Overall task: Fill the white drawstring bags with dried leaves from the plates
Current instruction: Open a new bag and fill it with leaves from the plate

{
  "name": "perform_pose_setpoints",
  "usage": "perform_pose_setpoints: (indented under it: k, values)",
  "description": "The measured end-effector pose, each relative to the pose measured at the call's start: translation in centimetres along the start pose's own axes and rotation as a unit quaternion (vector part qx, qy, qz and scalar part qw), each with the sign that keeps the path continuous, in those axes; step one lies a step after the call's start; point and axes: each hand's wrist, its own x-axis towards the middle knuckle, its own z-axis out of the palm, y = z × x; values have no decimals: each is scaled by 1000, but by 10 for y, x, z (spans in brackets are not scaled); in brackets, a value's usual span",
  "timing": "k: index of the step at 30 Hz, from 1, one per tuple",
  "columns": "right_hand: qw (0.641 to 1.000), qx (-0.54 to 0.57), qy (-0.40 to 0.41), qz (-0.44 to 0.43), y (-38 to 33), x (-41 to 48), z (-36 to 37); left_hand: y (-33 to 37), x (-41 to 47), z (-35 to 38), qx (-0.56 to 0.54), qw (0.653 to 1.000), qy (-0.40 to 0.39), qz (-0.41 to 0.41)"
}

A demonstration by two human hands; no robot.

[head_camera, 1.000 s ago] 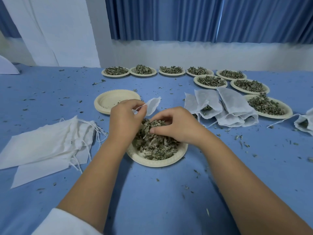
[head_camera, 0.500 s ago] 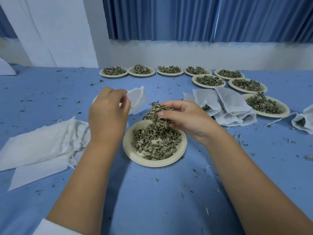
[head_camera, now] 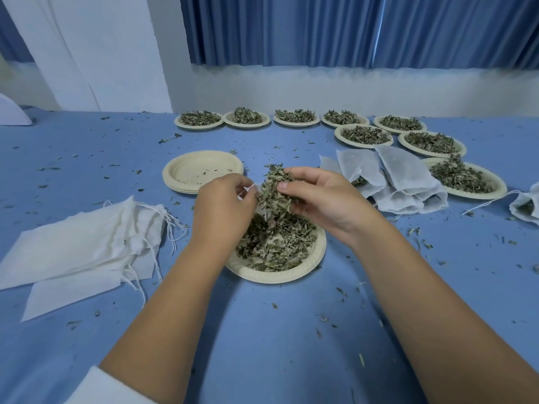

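Clamping right hand (head_camera: 320,196) fingers on leaves (head_camera: 274,191); pinching bag string (head_camera: 248,188) in left hand (head_camera: 224,205). Holding both over the plate (head_camera: 280,274), probably catching spills.

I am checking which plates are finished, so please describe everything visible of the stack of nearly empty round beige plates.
The stack of round beige plates, paper pulp by its look, lies flat on the blue tablecloth beyond the left hand, which hides its near right edge. Several rims show at its left. The top plate holds only few leaf crumbs.
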Motion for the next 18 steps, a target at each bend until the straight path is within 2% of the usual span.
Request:
perform_pose_setpoints:
  k: [7,14,18]
  values:
    - [983,-177,43,-24,14,2,4,-1,5,-1,-92,993,-8,-77]
    - [946,-296,122,-44,20,3,8,4,2,-1,-120,991,-14,-62]
    - [934,-319,146,-72,23,4,11,7,0,-2,-118,991,-27,-48]
